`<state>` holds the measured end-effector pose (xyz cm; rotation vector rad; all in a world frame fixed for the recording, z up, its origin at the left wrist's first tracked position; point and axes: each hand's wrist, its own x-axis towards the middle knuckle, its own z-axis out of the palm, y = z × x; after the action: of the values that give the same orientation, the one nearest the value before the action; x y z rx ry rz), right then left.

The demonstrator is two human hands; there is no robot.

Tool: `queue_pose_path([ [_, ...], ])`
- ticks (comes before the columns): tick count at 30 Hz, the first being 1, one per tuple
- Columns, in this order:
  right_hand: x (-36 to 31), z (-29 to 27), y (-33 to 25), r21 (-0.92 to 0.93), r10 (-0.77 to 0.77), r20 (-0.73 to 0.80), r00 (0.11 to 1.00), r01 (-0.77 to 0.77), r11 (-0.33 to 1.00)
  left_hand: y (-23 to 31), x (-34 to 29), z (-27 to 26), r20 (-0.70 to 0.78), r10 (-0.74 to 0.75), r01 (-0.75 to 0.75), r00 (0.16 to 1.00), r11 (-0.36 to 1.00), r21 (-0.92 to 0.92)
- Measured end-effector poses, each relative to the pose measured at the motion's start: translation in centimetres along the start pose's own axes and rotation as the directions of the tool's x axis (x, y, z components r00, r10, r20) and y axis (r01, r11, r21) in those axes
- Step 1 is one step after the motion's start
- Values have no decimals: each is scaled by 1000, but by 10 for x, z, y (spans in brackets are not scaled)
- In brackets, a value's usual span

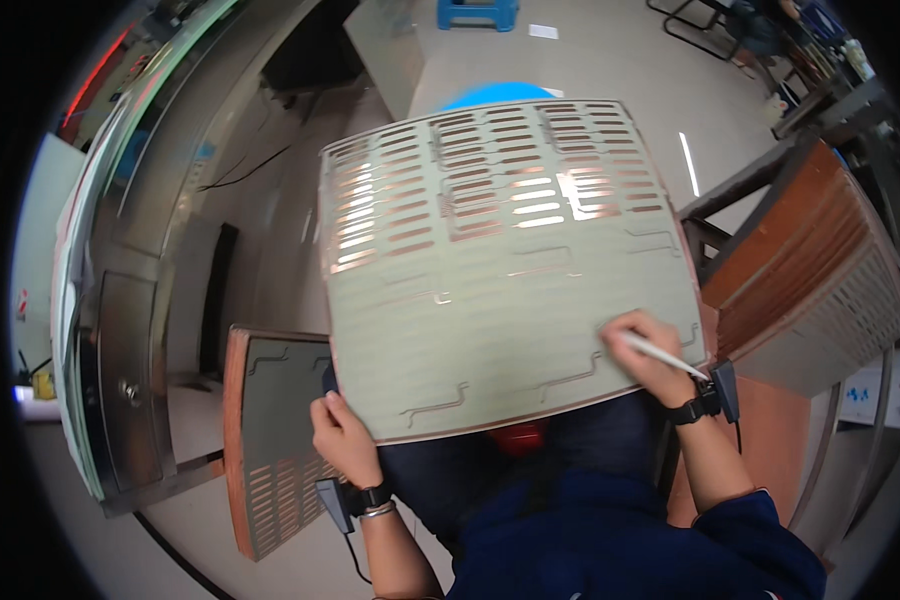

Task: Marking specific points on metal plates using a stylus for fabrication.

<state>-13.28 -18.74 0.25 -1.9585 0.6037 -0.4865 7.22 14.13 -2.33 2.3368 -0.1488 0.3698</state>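
We hold a large pale green flexible sheet with copper-coloured slots and traces (500,270) up over our lap, its slotted rows toward the far edge and its plainer half toward us. To our right, a stack of similar copper-edged slotted sheets (810,280) leans on a dark metal frame (730,195), close beside the held sheet's right edge. At lower left, another copper-bordered green sheet (270,450) lies flat, partly hidden under the held one. Further left stands a tall stainless steel cabinet (130,380) with a round knob. A blue plastic stool (478,12) sits on the floor well beyond the sheet. Our left hand (345,438) grips the near lower-left edge of the held sheet, fingers closed around it with the thumb on top. Our right hand (650,352) rests on the sheet's lower-right corner, its fingers closed around a slim white pen-like tool (660,352) whose tip points toward the sheet's right edge. Each wrist wears a black band.
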Motion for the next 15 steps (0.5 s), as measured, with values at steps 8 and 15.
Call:
queue_pose_path([
  [8, 17, 56, -17, -650, -342, 196, 919, 383, 656, 1, 2, -4, 86, -104, 111, 991, 990, -83],
  [15, -34, 151, -99, 457, -482, 807, 340, 155, 876, -11, 8, -10, 228, -156, 201, 961, 961, -189],
])
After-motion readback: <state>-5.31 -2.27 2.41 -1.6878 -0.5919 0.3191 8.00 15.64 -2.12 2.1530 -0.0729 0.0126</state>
